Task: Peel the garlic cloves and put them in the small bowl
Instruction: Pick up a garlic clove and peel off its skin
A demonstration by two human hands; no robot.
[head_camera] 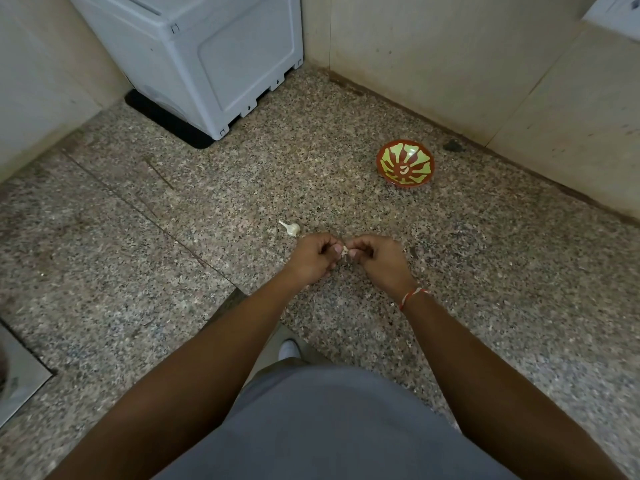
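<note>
Both my hands meet over the speckled stone counter. My left hand and my right hand pinch a small pale garlic clove between their fingertips; most of it is hidden by the fingers. A garlic bulb with its stem pointing left lies on the counter just beyond my left hand. The small red bowl with a yellow-green pattern sits farther back to the right, and a pale peeled clove lies at its bottom.
A white appliance on a black mat stands at the back left. Tiled walls close the corner behind the bowl. A steel sink edge shows at the near left. The counter's front edge runs just under my forearms.
</note>
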